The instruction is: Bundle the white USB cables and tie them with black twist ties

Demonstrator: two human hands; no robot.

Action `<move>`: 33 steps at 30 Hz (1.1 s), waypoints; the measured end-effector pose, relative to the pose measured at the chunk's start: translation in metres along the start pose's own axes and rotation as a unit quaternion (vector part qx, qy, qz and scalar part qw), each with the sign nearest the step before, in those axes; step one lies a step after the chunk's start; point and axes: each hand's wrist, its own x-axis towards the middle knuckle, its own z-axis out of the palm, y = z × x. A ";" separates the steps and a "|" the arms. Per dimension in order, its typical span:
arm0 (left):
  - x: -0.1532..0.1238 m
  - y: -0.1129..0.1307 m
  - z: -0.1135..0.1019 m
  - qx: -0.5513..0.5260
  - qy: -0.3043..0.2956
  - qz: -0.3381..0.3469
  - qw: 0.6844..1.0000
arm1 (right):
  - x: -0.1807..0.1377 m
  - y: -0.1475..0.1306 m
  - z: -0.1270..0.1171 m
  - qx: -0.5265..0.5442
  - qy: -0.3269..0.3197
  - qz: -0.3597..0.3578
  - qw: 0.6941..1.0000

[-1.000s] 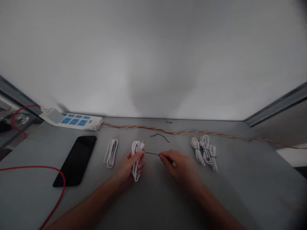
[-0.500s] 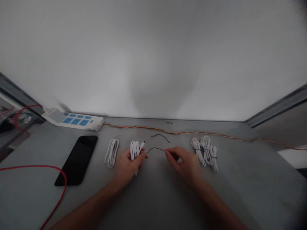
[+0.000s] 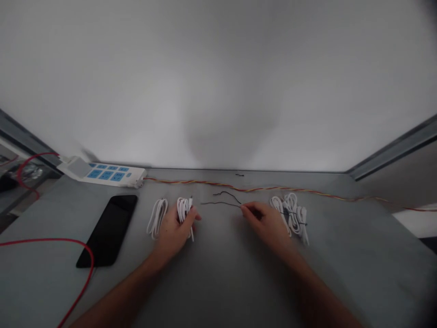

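My left hand [image 3: 174, 230] is wrapped round a coiled white cable [image 3: 185, 207] on the grey table [image 3: 221, 282]. My right hand [image 3: 266, 223] pinches one end of a thin black twist tie [image 3: 221, 203], which stretches left toward the coil. A second black twist tie [image 3: 228, 194] lies just behind it. Another loose white coil [image 3: 157, 216] sits left of my left hand. Several white coils bound with a black tie [image 3: 290, 212] lie right of my right hand.
A black phone [image 3: 108, 229] lies at the left, with a red cable [image 3: 68, 255] curving round it. A white power strip with blue sockets [image 3: 102, 173] stands at the back left. A twisted red-yellow wire [image 3: 273, 188] runs along the back, near a wall.
My left hand has carried the white coil left and farther back. My right hand has moved right and back, drawing the black tie out straight, away from the coil.
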 end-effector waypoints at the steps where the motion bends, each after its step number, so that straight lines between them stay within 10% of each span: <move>1: 0.000 0.001 -0.001 0.009 0.015 0.007 1.000 | 0.002 0.003 0.002 -0.009 0.029 0.004 1.000; 6: 0.002 0.004 -0.010 0.187 0.037 0.075 0.979 | 0.013 0.012 0.011 -0.094 0.064 0.012 0.993; 14: 0.011 -0.003 -0.015 0.494 0.025 0.181 0.850 | 0.011 0.022 -0.033 -0.225 0.131 0.026 0.965; 19: 0.013 -0.008 -0.016 0.533 0.050 0.210 0.818 | 0.007 0.043 -0.056 -0.291 0.057 0.065 0.953; 27: 0.008 -0.009 -0.015 0.479 0.028 0.253 0.840 | 0.001 0.041 -0.030 -0.311 -0.038 -0.022 0.949; 33: -0.005 -0.004 0.003 0.254 -0.060 0.292 0.920 | -0.003 0.026 -0.021 -0.247 -0.054 -0.046 0.967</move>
